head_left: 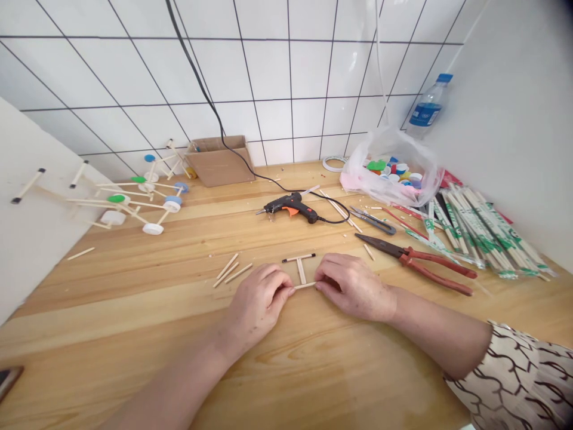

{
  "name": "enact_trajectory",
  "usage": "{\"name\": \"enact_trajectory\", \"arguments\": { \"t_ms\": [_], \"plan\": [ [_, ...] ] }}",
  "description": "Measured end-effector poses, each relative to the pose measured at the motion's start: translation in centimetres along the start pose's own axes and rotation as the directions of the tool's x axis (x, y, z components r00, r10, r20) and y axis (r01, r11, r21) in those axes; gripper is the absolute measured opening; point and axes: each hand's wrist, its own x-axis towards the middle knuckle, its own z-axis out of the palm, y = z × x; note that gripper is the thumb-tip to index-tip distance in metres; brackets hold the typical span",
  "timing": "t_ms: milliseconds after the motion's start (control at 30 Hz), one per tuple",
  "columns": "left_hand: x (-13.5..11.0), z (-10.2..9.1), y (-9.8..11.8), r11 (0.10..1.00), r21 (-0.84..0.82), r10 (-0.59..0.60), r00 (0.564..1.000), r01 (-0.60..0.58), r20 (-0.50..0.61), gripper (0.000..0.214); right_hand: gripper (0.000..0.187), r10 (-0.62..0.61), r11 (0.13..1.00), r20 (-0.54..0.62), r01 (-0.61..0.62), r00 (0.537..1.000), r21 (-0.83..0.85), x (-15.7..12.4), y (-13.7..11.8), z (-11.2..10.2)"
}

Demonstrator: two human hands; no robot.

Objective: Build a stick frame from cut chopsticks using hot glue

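Head view: pinches a thin, pale wooden stick [305,286] by its 2 ends, between left hand [263,292] and right hand [353,285], at the foot of a T-shaped wooden piece [301,270], this side of the black plastic glue gun [293,206].

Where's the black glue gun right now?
In the head view, the glue gun lies near the middle of the table, beyond the left hand and right hand, between the cardboard box at its back left and the snips on its right.
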Motion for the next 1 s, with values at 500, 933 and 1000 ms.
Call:
{"name": "enact_trajectory", "arguments": {
  "t_ms": [500, 933, 1000],
  "plan": [
    [-0.13, -0.39, 0.16, 0.992, -0.066, -0.104, 0.994, 0.106, 0.033, 0.006, 0.009, -0.009, 1.000, -0.001, 0.009, 1.000, 0.006, 0.00, 0.06, 0.03],
    [0.11, -0.24, 0.19, 0.994, -0.075, -0.074, 0.997, 0.076, 0.033, 0.011, 0.011, -0.021, 1.000, 0.003, 0.021, 1.000, 0.005, 0.03, 0.02, 0.00],
    [0.13, -0.31, 0.24, 0.995, -0.074, -0.069, 0.997, 0.071, 0.033, 0.013, 0.010, -0.021, 1.000, -0.005, 0.021, 1.000, 0.006, 0.03, 0.06, 0.04]
  ]
}}
